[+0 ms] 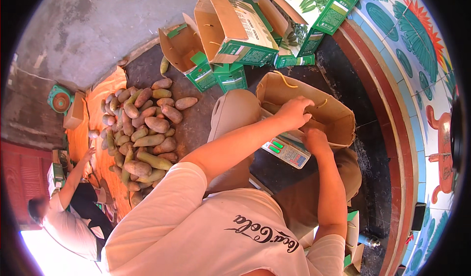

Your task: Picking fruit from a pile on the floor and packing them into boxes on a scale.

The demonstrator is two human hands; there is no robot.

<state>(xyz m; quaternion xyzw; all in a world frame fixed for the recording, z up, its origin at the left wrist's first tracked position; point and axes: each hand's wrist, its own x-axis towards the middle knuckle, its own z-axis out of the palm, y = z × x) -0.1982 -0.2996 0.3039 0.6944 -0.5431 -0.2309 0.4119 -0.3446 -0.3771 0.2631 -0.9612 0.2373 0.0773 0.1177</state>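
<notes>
Both hands are on the open box (338,116) at centre right. The left hand (294,111) curls over the box's near rim, fingers gripping the cardboard edge. The right hand (316,141) is just beside it, lower, pressed against the box's near side; whether it is clenched or released, one cannot tell. The box sits on a scale (287,152), whose display panel shows at the near left. Far behind stand more boxes (235,35), green and brown, flaps open. To the left, a heap of roots (144,133) lies on the floor by an orange sheet (95,129). At the near left, another person (68,217) reaches toward that sheet.
</notes>
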